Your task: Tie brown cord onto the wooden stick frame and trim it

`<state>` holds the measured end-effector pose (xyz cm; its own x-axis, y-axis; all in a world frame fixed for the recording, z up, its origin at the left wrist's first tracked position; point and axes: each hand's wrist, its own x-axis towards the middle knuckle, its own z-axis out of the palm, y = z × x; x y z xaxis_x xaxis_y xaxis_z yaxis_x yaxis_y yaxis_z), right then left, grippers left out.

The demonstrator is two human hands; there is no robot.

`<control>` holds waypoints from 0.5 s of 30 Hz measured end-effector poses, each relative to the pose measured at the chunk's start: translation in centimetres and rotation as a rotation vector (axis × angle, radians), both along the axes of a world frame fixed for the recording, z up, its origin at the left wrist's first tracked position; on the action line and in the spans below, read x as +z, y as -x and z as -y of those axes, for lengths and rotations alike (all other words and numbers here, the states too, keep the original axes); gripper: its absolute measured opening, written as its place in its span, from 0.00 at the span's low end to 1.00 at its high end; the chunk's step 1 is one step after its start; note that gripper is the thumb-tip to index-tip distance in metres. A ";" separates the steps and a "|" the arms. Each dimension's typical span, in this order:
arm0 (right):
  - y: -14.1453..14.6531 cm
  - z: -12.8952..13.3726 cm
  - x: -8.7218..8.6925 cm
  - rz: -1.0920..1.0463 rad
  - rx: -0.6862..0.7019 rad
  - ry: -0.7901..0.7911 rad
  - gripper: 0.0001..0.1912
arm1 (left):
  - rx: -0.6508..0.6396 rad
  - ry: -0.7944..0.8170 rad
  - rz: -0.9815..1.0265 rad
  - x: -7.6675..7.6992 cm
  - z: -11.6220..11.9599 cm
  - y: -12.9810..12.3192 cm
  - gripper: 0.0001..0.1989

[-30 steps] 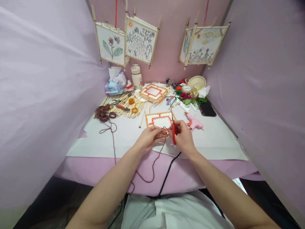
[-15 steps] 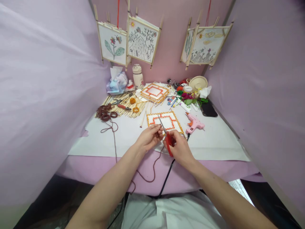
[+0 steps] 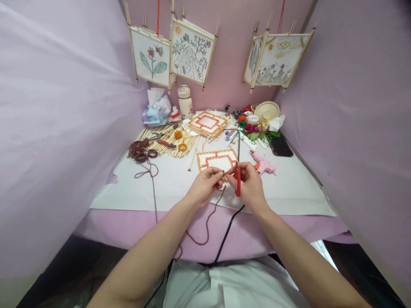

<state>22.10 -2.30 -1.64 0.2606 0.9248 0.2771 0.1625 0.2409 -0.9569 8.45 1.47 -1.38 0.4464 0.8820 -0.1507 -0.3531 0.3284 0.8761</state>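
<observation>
Between its fingertips my left hand (image 3: 207, 184) pinches the end of a brown yarn (image 3: 208, 226), which trails down over the table's front edge. My right hand (image 3: 251, 184) is closed around red-handled scissors (image 3: 238, 179), their blades pointing away from me. Its thumb and forefinger meet my left fingertips at the yarn. Just beyond both hands lies a paper panel (image 3: 217, 160) with orange and yellow trim, partly hidden by them. A pink glue gun (image 3: 263, 163) rests right of my right hand. The brown yarn bundle (image 3: 141, 150) sits at the left.
Thin wooden sticks (image 3: 154, 147), pliers (image 3: 167, 143) and orange yarn lie at the back left. A second trimmed panel (image 3: 208, 124), a bottle (image 3: 185, 102) and a black phone (image 3: 281, 146) are farther back. Decorated stick lanterns (image 3: 192, 53) hang above. A black cable (image 3: 229, 229) crosses the front edge.
My right hand has turned the scissors upright and shifted slightly right and up, bringing its fingertips to the yarn. My left hand has moved a little right, still pinching the yarn.
</observation>
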 end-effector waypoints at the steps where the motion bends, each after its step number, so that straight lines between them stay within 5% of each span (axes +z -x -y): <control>1: 0.0 0.0 -0.1 0.007 0.003 -0.003 0.15 | -0.003 -0.001 -0.007 0.0 0.0 0.0 0.13; 15: 0.0 0.0 -0.3 0.027 -0.049 -0.045 0.13 | -0.097 -0.005 -0.070 0.0 0.1 0.3 0.15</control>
